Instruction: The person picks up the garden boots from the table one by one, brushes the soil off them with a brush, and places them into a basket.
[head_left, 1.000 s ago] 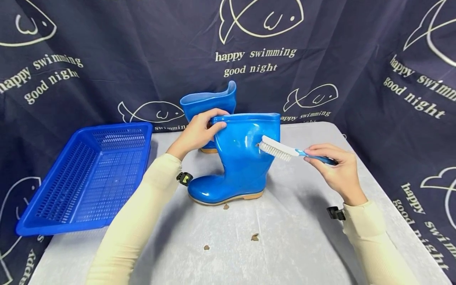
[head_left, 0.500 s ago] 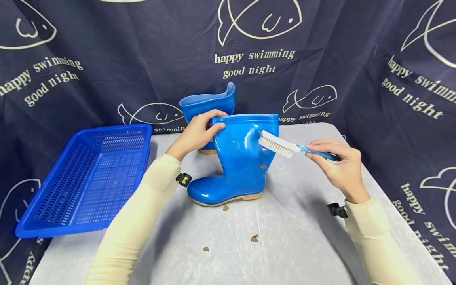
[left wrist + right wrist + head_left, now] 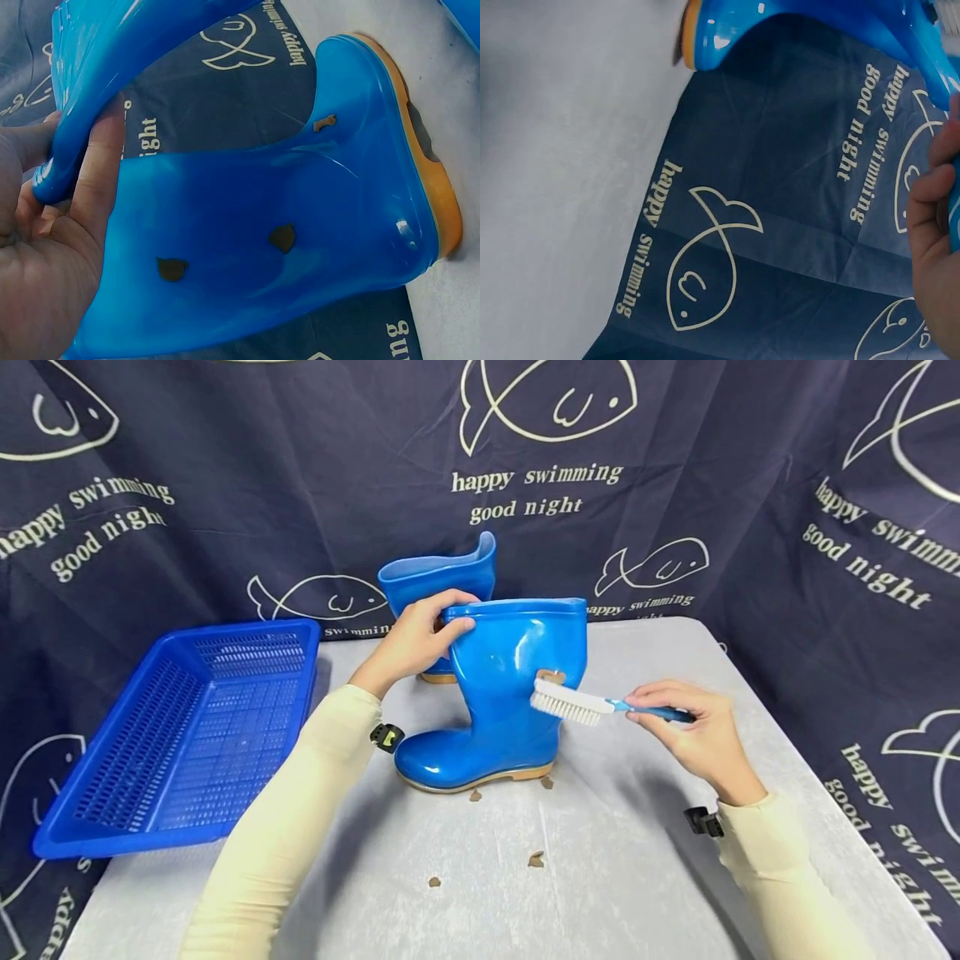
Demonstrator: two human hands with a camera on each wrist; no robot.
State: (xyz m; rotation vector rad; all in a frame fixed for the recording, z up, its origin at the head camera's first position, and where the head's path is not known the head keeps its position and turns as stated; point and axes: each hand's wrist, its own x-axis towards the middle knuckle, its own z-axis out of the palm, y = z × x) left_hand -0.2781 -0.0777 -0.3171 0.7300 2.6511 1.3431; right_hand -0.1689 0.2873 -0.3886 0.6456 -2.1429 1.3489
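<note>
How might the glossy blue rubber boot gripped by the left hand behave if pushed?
The boot may tip if pushed high, since its shaft rises tall above a tan sole. Its shine suggests slipperiness. The thin rim, gripped by the left hand, probably flexes.

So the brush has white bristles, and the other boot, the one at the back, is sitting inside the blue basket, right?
Not quite: the other boot isn't inside the blue basket. The head view shows it standing on the table, behind the front boot. The brush does have white bristles.
</note>
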